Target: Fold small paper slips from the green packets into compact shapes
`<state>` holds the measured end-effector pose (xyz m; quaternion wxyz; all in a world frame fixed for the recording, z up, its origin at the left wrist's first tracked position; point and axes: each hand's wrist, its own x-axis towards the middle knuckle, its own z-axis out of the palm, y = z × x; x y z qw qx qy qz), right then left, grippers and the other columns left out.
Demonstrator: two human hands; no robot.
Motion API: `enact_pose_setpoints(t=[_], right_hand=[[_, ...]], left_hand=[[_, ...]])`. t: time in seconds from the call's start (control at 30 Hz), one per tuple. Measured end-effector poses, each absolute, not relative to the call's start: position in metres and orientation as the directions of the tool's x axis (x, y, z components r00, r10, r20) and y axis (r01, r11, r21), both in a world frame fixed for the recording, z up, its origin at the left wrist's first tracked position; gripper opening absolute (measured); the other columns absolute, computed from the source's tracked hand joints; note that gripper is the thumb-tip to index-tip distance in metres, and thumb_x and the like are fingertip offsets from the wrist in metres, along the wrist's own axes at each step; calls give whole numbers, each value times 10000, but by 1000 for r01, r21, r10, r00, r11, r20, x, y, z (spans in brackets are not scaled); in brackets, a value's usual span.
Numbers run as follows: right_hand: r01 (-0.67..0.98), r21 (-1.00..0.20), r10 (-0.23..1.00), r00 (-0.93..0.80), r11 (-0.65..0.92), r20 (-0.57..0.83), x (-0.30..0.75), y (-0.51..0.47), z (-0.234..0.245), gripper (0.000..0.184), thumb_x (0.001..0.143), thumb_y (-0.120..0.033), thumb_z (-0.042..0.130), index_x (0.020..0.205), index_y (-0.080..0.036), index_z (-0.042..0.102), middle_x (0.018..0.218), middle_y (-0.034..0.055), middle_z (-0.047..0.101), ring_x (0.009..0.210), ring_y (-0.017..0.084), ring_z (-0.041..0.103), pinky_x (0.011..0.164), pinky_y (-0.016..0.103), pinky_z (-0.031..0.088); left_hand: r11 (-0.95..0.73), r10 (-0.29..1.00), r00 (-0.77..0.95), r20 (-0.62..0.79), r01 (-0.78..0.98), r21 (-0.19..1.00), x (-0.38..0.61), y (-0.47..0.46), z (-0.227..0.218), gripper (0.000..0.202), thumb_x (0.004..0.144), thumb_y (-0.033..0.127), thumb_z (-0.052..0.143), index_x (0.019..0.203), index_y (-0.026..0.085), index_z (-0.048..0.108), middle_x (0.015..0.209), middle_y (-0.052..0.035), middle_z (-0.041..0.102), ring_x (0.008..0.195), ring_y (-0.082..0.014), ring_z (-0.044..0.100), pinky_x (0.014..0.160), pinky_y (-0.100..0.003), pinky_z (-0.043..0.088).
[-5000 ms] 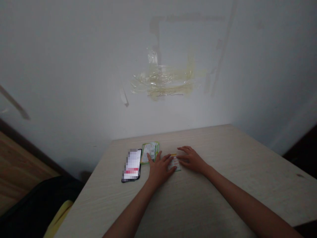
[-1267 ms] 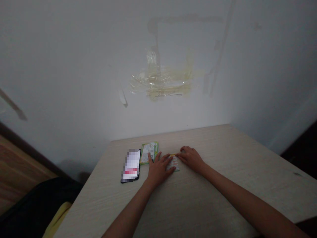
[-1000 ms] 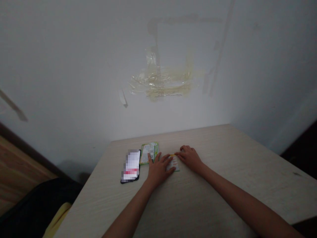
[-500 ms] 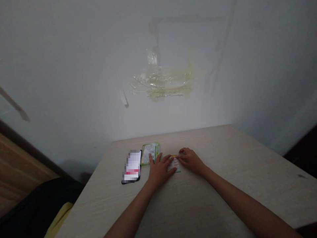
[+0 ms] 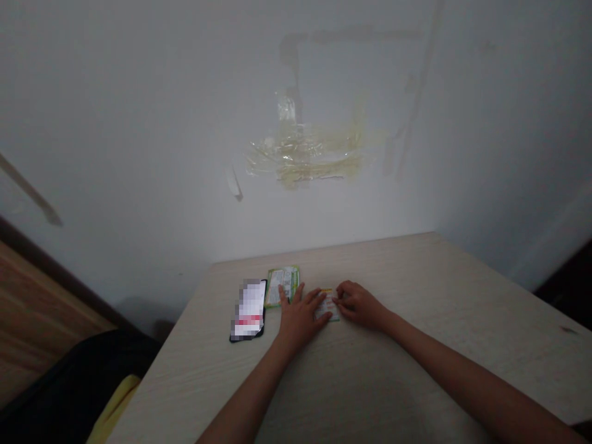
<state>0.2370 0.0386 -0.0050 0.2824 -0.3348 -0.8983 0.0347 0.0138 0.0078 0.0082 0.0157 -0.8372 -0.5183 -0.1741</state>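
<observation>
My left hand (image 5: 300, 316) lies with its fingers spread. Its thumb and a finger rest on the left part of a small printed card (image 5: 328, 306), pale with a yellow strip along the top. Another finger of this hand reaches the lower part of a green and white printed packet (image 5: 287, 279). My right hand (image 5: 361, 306) is at the card's right edge, fingers curled and pinched together. Whatever the pinch may hold is too small to make out.
A phone (image 5: 250, 317) with a lit, blurred screen lies left of the packet. The pale wooden table (image 5: 370, 382) meets a wall (image 5: 185, 123) with tape marks. Dark cloth and a yellow cloth (image 5: 113, 410) hang at the lower left.
My right hand has shifted slightly down and right along the card's edge, fingers still pinched. My left hand stays in place on the card. The view has moved a little.
</observation>
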Motion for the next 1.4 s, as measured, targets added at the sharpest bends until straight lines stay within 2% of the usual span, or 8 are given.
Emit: enact_pose_setpoints(t=[0.47, 0.87, 1.07, 1.27, 1.4], right_hand=[[473, -181, 496, -716, 862, 491, 243, 22, -3, 136, 866, -175, 577, 879, -187, 712, 887, 73, 614, 854, 178, 557, 815, 348, 439], [424, -210, 472, -745, 881, 471, 244, 4, 6, 192, 889, -185, 537, 799, -194, 708, 846, 59, 614, 855, 172, 561, 831, 354, 438], [476, -293, 559, -702, 829, 443, 245, 6, 5, 164, 881, -223, 565, 853, -209, 726, 885, 67, 624, 868, 183, 569, 831, 354, 457], [587, -376, 696, -574, 717, 432, 245, 13, 1, 205, 888, -241, 571, 1034, -240, 715, 1117, 103, 591, 1033, 205, 557, 923, 372, 460], [622, -370, 721, -550, 691, 422, 246, 16, -4, 223, 880, -255, 592, 1072, -271, 706, 1191, 103, 567, 1096, 217, 544, 962, 398, 447]], left_hand=[[-427, 882, 370, 293, 890, 160, 15, 6, 9, 500, 872, 658, 376, 1321, 465, 479, 1383, 57, 542, 1379, -356, 302, 1010, -725, -222], [-422, 879, 359, 314, 892, 160, 15, 6, 8, 470, 875, 630, 410, 1301, 457, 506, 1377, 44, 550, 1371, -362, 308, 1008, -724, -223], [-432, 866, 362, 346, 889, 153, 15, 5, 6, 444, 887, 584, 434, 1301, 446, 513, 1366, 29, 560, 1362, -363, 323, 1022, -733, -188], [-411, 872, 337, 356, 898, 156, 15, 4, 7, 440, 895, 572, 429, 1284, 400, 541, 1326, -6, 586, 1330, -348, 361, 1035, -737, -157], [-420, 868, 344, 359, 894, 158, 14, 5, 6, 474, 875, 599, 447, 1279, 372, 549, 1290, -25, 595, 1315, -331, 371, 1047, -718, -165]])
